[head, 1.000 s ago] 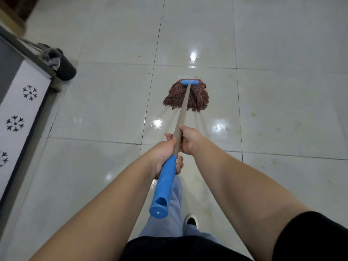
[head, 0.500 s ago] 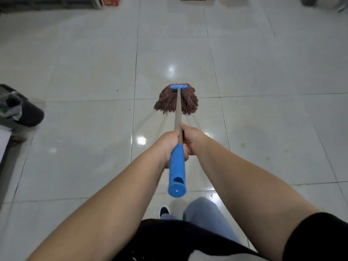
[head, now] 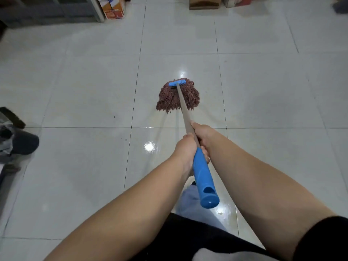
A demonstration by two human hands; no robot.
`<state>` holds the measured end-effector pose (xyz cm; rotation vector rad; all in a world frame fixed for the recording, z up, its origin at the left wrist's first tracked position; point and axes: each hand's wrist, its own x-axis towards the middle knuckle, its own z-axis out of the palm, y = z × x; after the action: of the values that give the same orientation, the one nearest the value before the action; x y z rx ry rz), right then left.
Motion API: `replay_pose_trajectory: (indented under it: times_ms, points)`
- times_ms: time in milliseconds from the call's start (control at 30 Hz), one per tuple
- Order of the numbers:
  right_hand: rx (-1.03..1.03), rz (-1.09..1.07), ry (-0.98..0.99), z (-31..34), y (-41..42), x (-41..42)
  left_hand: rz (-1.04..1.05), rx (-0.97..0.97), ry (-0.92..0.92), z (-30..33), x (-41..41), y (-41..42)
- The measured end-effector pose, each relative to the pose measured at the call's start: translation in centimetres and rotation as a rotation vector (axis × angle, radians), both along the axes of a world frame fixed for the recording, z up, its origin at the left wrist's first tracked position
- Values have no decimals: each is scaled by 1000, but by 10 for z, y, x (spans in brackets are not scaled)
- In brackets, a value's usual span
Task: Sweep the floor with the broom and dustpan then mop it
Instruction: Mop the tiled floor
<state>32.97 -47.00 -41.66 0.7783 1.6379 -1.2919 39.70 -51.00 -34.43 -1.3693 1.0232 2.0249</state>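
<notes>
A mop with a reddish-brown string head [head: 178,97] and a blue clamp lies flat on the glossy white tile floor [head: 84,95], a little right of centre. Its grey shaft runs back to a blue grip [head: 204,181]. My left hand [head: 186,149] is closed around the shaft just above the blue grip. My right hand [head: 202,133] grips the shaft directly ahead of it, the two hands touching. Wet streaks trail behind the mop head. No broom or dustpan can be made out.
A dark bin with a bag [head: 17,138] sits at the left edge. Cardboard boxes [head: 113,8] and a wooden piece [head: 204,2] line the far wall. Small dark specks [head: 114,116] dot the tiles left of the mop. My grey-trousered leg [head: 190,202] is below the handle.
The view has swung up and forward, bringing the far wall's boxes into sight. The mop head has shifted to the right and the handle now leans from lower right to upper left.
</notes>
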Motion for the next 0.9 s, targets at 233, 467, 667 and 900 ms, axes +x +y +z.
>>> replay_pose_trajectory:
  times_ms: [233, 467, 667, 900]
  points:
    - [-70, -60, 29, 12, -22, -104, -68, -58, -51, 9, -110, -18]
    - [-131, -101, 95, 24, -49, -211, -187, -35, 25, 13, -222, -56]
    - [-299, -83, 401, 70, -117, -318, -169, 63, 252, 58, -347, -155]
    - [-376, 61, 736, 176, -195, -464, -89, -10, 377, 147, -514, -260]
